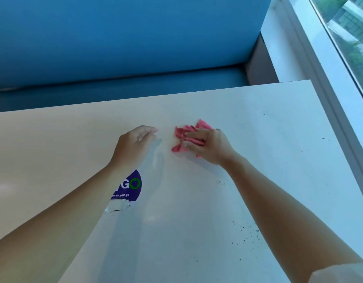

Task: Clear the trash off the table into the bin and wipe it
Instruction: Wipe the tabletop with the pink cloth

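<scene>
2 bare hands reach over 1 pale table [258, 127], and 1 pink cloth [186, 134] lies crumpled on its surface a little right of centre. The right hand [209, 147] presses down on the cloth, its fingers [191, 136] spread over the folds and its thumb curled against the near edge, so it grips the cloth against the tabletop. The left hand [133, 146] hovers just left of the cloth, apart from it, loosely cupped with the fingers bent and holding nothing. Near the left forearm sits 1 purple sticker [130, 186] with white and green lettering, partly hidden by the arm, and 1 torn white scrap of it [118, 206] shows at its near edge. A scatter of small dark crumbs [245, 233] dots the near right part of the table, too many and too fine to count. Beyond the far edge stands 1 blue bench seat [125, 37], and 1 window [348, 33] runs along the right.
</scene>
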Demonstrator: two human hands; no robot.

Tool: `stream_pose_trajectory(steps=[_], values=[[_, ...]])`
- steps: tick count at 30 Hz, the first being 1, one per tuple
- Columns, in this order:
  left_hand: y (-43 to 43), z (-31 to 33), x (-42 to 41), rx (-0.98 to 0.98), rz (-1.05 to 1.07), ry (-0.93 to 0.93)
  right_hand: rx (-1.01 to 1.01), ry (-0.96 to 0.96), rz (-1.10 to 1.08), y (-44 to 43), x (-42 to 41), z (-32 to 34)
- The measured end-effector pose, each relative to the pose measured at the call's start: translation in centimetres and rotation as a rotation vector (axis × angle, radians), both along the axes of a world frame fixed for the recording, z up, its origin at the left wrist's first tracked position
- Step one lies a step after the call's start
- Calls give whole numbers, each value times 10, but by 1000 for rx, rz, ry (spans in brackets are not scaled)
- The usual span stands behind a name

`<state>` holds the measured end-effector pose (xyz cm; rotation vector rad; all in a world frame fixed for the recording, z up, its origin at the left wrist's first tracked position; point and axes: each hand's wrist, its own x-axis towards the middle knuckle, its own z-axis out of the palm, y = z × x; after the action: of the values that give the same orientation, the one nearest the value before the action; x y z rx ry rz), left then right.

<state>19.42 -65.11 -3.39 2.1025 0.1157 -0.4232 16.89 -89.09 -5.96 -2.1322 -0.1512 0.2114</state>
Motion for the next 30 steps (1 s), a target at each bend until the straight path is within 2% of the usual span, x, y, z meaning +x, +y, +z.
stream_pose_trajectory(steps=[4, 9, 11, 13, 15, 17, 19, 22, 26, 28, 30], values=[[-31, -11, 3, 148, -184, -84, 39, 2, -44, -28, -58, -10], [-88, -20, -6, 259, -403, -194, 96, 117, -168, -53, -123, -10], [-114, -23, -10, 343, -471, -171, 275, 213, -262, -57, -135, 0], [-137, -26, -12, 510, -542, -138, 418, 236, -426, -63, -139, 9], [-152, -26, -9, 637, -604, -86, 574, 193, -619, -76, -139, 14], [-158, -24, -4, 715, -676, -44, 896, 97, -798, -99, -139, 15], [-158, -23, 2, 775, -736, -23, 1016, -16, -998, -130, -138, 16], [-160, -28, 6, 839, -778, 2, 915, -199, -1253, -180, -136, 22], [-184, -31, 9, 877, -764, 49, 626, -433, -1393, -229, -116, 23], [-197, -32, 11, 888, -758, 55, 522, -407, -1373, -245, -101, 7], [-201, -38, 15, 889, -757, 66, 382, -275, -1276, -253, -88, -17]])
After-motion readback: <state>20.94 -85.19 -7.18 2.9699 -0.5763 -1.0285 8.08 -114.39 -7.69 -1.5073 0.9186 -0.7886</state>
